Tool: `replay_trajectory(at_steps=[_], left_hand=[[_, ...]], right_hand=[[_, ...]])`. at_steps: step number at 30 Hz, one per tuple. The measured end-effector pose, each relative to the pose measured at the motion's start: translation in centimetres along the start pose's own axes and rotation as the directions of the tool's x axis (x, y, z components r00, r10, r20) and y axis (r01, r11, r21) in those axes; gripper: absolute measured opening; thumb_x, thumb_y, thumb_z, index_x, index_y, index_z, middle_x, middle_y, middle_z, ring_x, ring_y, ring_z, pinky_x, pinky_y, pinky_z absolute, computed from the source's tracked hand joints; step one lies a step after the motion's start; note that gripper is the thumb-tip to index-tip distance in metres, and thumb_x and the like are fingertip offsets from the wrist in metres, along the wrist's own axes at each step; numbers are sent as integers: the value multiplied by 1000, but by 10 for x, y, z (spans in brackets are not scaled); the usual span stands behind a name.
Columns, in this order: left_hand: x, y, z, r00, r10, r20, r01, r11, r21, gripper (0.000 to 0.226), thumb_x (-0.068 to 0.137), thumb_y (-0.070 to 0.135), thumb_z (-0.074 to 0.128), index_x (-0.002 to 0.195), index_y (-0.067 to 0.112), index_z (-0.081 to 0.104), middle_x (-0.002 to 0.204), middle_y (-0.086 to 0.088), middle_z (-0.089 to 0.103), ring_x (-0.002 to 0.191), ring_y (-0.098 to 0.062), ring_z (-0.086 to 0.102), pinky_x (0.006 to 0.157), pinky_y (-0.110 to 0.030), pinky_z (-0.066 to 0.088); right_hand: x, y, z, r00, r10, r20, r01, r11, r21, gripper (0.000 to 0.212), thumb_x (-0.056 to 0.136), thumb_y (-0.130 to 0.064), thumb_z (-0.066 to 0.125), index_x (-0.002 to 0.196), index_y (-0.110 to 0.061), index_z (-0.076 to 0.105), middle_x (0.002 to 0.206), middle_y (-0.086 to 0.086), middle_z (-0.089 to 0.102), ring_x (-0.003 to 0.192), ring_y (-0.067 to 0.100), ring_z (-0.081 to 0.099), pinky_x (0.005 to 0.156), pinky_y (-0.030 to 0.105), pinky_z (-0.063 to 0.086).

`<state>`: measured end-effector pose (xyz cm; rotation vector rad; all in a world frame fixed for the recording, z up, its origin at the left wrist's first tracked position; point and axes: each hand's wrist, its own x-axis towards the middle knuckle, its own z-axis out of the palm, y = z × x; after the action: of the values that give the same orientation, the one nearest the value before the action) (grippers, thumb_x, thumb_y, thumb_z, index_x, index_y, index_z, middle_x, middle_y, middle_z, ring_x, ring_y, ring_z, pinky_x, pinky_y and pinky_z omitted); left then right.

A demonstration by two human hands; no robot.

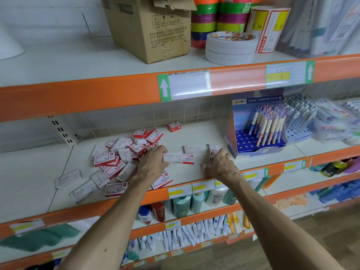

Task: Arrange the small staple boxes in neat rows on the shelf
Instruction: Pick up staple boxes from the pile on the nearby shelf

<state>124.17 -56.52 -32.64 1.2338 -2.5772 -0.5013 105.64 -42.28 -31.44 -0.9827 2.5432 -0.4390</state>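
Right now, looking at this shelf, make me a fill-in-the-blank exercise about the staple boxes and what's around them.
The left hand holds a box printed with the word ____.
The loose pile of staple boxes lies to the ____ of that hand.
The pen display beside the right hand is mostly ____.
The cardboard carton stands on the shelf ____ the pile.
Missing words: STAPLES; left; blue; above.

a white staple box (174, 158) is gripped at one end by the left hand (153, 162), right next to a messy pile of staple boxes (124, 152) on the shelf (194, 136). another box (213, 150) beside the blue pen display (259, 131) is covered by the right hand (222, 165), grip can't be made out tbh. one lone box (174, 126) is parked at the back.
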Motion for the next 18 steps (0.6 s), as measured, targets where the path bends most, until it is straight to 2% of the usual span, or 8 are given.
replay_trajectory(at_steps=[2, 5, 8, 11, 13, 15, 16, 18], left_hand=[[-4, 1, 0, 1000, 11, -11, -11, 1000, -6, 35, 81, 21, 76, 110, 21, 56, 112, 5, 60, 102, -14, 54, 86, -30, 47], [-10, -3, -4, 1000, 12, -28, -12, 1000, -16, 34, 81, 21, 75, 109, 21, 56, 112, 4, 60, 101, -14, 55, 87, -34, 49], [-18, -12, -12, 999, -23, -39, 20, 998, -67, 37, 81, 18, 75, 111, 19, 56, 116, 2, 61, 101, -14, 58, 88, -34, 53], [-30, -20, -21, 997, -53, -57, 47, 994, -102, 44, 81, 15, 75, 119, 18, 55, 127, 0, 58, 109, -17, 60, 90, -37, 54], [-39, -28, -30, 993, -73, -92, 64, 993, -95, 45, 81, 17, 75, 122, 19, 55, 128, 1, 57, 111, -17, 58, 91, -37, 53], [-49, -41, -40, 988, -103, -114, 89, 989, -122, 42, 82, 18, 74, 120, 17, 55, 125, 0, 58, 112, -17, 57, 93, -38, 52], [-55, -49, -46, 984, -125, -129, 107, 985, -139, 41, 81, 17, 74, 119, 16, 56, 124, -1, 58, 113, -17, 57, 94, -38, 51], [-69, -70, -62, 967, -179, -183, 152, 977, -151, 41, 80, 16, 76, 117, 16, 57, 123, -1, 59, 111, -17, 57, 93, -38, 50]], right_hand=[[-2, 0, 2, 998, -64, 9, 65, 995, -76, 55, 92, -36, 61, 127, -3, 35, 126, 21, 43, 118, 40, 51, 97, 44, 43], [-3, -4, 3, 992, -123, 15, 123, 983, -138, 35, 99, -20, 48, 129, -3, 42, 127, 20, 47, 117, 38, 51, 96, 41, 44], [-4, -17, -1, 986, -162, 50, 167, 974, -151, 35, 92, -21, 61, 123, -7, 51, 120, 19, 61, 114, 35, 56, 90, 39, 47], [-9, -38, -3, 975, -207, 75, 215, 968, -131, 36, 86, -23, 67, 116, -10, 53, 108, 19, 66, 101, 35, 61, 80, 38, 49], [-10, -54, -1, 968, -246, 54, 246, 969, 7, 31, 84, -25, 70, 110, -14, 56, 97, 15, 66, 89, 33, 62, 72, 36, 51], [-12, -74, 4, 959, -280, 38, 268, 945, 190, 26, 84, -25, 73, 105, -17, 59, 91, 9, 64, 83, 30, 64, 68, 40, 57], [-13, -85, 9, 956, -288, 50, 262, 919, 295, 22, 85, -22, 73, 103, -16, 61, 90, 7, 64, 79, 28, 66, 65, 40, 59], [-16, -112, 22, 945, -307, 114, 207, 829, 519, 15, 85, -14, 73, 97, -14, 64, 87, 7, 66, 64, 17, 66, 52, 31, 57]])
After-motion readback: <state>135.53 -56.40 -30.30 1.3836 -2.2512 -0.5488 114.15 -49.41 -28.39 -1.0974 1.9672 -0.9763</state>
